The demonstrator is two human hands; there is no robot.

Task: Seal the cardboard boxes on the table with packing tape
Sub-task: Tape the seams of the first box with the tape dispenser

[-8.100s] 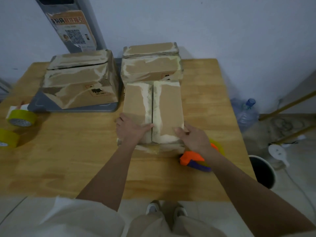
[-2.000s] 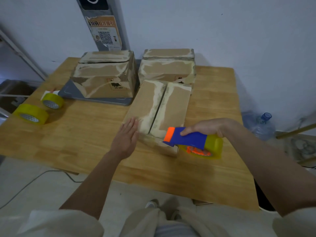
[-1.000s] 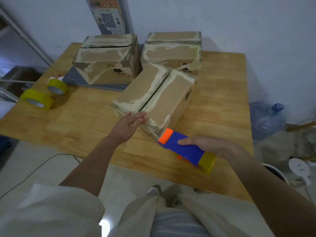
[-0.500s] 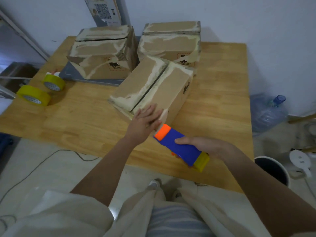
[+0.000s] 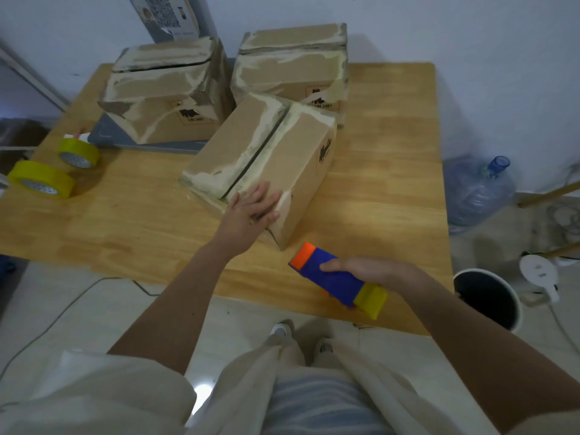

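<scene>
Since eight seconds ago the near box has been turned. Back then it sat square to the person, with both hands flat on top. Now it sits at a slant, with one corner near the front edge of the tabletop. The tape gun lay on the tabletop beside the box then. Now it is up in the right hand.

The near box lies in the middle of the tabletop, its two top flaps shut with a dark gap between them. That gap has no fresh tape on it yet, as far as can be seen. The left hand lies flat and open on the near end of the box, pressing down and gripping nothing. The right hand's fingers are wrapped around the blue body of the tape gun. Its orange end points at the box corner but is not touching it.

Two more boxes stand behind, close to the wall. Two tape rolls sit far off at the left.

This looks like the start of taping this box. Next, the orange end likely has to go onto the near end of the box at the gap. Then it has to be pulled along the gap while the left hand keeps the box from sliding.
</scene>
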